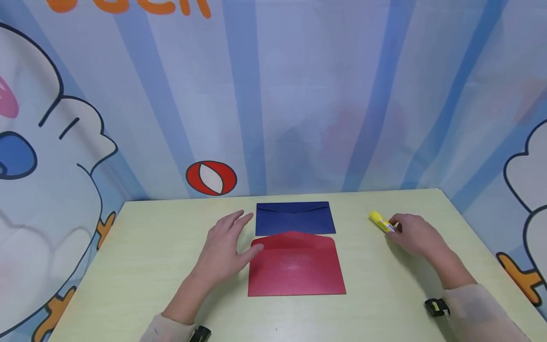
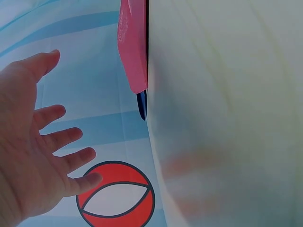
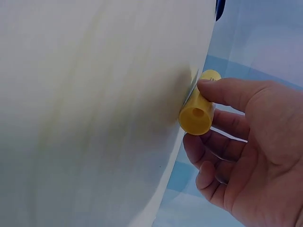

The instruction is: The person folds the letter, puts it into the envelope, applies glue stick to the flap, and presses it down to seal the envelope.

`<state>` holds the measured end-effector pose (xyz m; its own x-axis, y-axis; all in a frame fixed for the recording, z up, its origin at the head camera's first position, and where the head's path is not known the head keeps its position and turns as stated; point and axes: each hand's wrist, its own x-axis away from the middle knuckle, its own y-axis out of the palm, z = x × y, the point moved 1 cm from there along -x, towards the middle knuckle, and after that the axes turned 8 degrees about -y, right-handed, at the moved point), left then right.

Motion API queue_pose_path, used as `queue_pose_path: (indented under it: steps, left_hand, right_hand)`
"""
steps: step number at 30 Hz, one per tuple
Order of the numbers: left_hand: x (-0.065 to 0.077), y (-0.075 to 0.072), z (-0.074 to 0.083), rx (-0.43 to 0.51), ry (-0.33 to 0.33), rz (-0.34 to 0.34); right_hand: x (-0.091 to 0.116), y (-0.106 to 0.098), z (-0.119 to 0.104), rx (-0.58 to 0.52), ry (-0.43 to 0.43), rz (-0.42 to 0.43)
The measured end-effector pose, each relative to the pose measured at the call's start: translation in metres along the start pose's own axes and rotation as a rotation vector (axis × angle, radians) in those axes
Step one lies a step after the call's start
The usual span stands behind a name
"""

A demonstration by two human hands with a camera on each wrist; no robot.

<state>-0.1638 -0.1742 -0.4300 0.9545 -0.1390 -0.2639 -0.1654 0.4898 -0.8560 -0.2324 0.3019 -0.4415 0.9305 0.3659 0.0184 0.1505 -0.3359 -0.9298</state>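
A red envelope (image 1: 297,273) lies on the table with its pointed flap edge toward the back. Behind it is a dark blue envelope (image 1: 295,222), its front edge partly covered by the red one. My left hand (image 1: 222,251) hovers at the red envelope's left side, fingers spread and holding nothing; the left wrist view shows its bare palm (image 2: 28,146). Over at the right, my right hand (image 1: 416,235) pinches a yellow glue stick (image 1: 378,220) between thumb and fingers. Its hollow round base (image 3: 195,121) faces the camera in the right wrist view.
The pale table (image 1: 171,223) ends at the back against a blue striped cloth (image 1: 299,95) with cartoon prints. A red and white ball (image 1: 228,178) is printed on that cloth. Dark wrist devices (image 1: 437,307) sit at both sleeve cuffs.
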Motion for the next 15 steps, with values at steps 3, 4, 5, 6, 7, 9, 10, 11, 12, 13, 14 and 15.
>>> queue_pose_path:
  steps: [3,4,5,6,7,9,10,11,12,13,14,15]
  left_hand:
    - [-0.0002,0.0002,0.0003,-0.001,-0.004,-0.001]
    - [-0.0003,0.0002,0.0004,-0.002,-0.007,-0.003]
    - [-0.0004,0.0002,0.0005,-0.003,-0.01,-0.005]
    - [-0.0004,0.0002,0.0006,-0.004,-0.014,-0.008]
    - [-0.0005,0.0001,0.0007,-0.004,-0.017,-0.011]
    - [-0.0005,-0.0005,0.0012,-0.003,-0.022,-0.017]
    - [-0.0004,-0.0006,0.0013,-0.003,-0.022,-0.018]
    - [-0.0004,-0.0008,0.0014,-0.003,-0.022,-0.019]
    - [-0.0004,-0.0007,0.0014,-0.002,-0.022,-0.019]
    - [-0.0004,-0.0009,0.0014,-0.002,-0.021,-0.019]
    - [-0.0003,-0.001,0.0014,-0.003,-0.021,-0.018]
    - [-0.0002,-0.0007,0.0012,-0.003,-0.02,-0.017]
  right_hand:
    - [0.0005,0.0002,0.0008,0.001,0.003,-0.002]
    - [0.0005,0.0,0.0007,0.002,0.003,-0.003]
    - [0.0005,0.0,0.0006,0.003,0.003,-0.004]
    - [0.0006,-0.0003,0.0002,0.004,0.002,-0.006]
    - [0.0007,-0.0005,0.0,0.005,0.004,-0.008]
    - [0.0009,-0.0007,-0.0001,0.002,0.008,-0.012]
    - [0.0009,-0.0006,-0.0001,-0.001,0.012,-0.014]
    - [0.0009,-0.0004,0.0001,-0.004,0.017,-0.017]
    - [0.0008,-0.0001,0.0004,-0.009,0.021,-0.02]
    - [0.0007,0.0001,0.0006,-0.012,0.026,-0.022]
    - [0.0005,0.0005,0.001,-0.014,0.029,-0.023]
    - [0.0004,0.0006,0.001,-0.015,0.032,-0.024]
